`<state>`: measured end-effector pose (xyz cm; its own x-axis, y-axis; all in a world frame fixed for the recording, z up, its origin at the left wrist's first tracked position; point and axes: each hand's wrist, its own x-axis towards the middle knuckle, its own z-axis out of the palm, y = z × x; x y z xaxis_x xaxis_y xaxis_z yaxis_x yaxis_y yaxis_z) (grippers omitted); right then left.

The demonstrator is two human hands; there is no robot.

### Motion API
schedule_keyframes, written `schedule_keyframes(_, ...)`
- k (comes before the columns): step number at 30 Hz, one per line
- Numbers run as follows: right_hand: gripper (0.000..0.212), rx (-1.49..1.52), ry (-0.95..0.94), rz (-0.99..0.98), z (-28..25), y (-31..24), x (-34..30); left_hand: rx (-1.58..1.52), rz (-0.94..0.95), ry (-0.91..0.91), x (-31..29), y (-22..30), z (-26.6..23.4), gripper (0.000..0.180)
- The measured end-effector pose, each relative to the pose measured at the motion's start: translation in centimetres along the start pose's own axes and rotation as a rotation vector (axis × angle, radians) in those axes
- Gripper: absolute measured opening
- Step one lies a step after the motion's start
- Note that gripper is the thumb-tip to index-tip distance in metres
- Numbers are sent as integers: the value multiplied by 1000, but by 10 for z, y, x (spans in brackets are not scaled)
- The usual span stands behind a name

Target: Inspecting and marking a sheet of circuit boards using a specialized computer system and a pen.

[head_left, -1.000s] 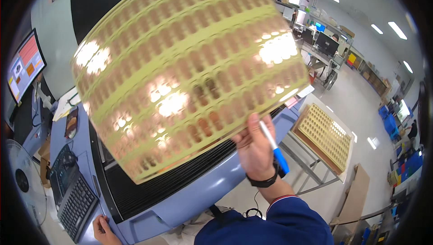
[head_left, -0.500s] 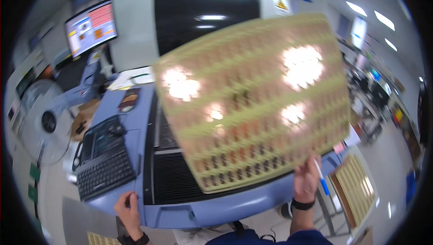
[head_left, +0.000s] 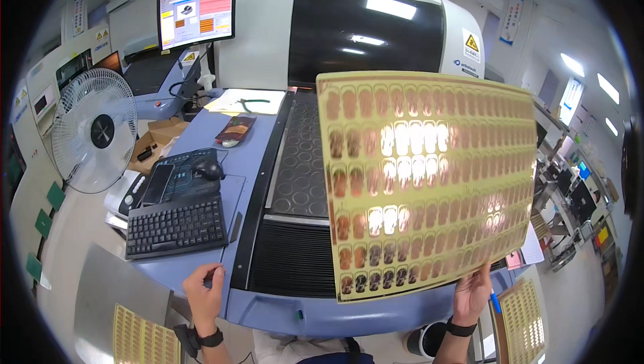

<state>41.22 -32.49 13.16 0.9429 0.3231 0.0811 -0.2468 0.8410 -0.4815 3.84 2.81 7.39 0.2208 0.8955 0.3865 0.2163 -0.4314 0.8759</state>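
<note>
My right hand [head_left: 472, 291] grips the lower edge of a large yellow-green circuit board panel [head_left: 429, 193]. Rows of copper-coloured rounded shapes cover it, with bright light glare on several. A blue-and-white pen [head_left: 496, 302] sticks out from the same hand. The panel is tilted up in front of a machine, over the right part of its bed [head_left: 300, 163]. My left hand [head_left: 203, 291] hangs by the bed's near left corner, below the keyboard. Its fingers are curled in, and I see nothing held in them.
Left of the bed are a black keyboard [head_left: 176, 227], a mouse [head_left: 208, 168], a phone [head_left: 158, 184] and pliers [head_left: 253, 101] on paper. A fan [head_left: 94, 131] and monitor [head_left: 197, 15] stand beyond. More panels lie low at left [head_left: 144, 337] and right [head_left: 523, 320].
The panel has swung to the right and turned more upright, still in my right hand, uncovering more of the bed. The whole view has shifted. My left hand stays curled.
</note>
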Motion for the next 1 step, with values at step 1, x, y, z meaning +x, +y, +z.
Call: schedule_keyframes(1, 37, 120, -6, 61, 8, -1, -5, -19, 16, 4, 0, -1, 0, 15)
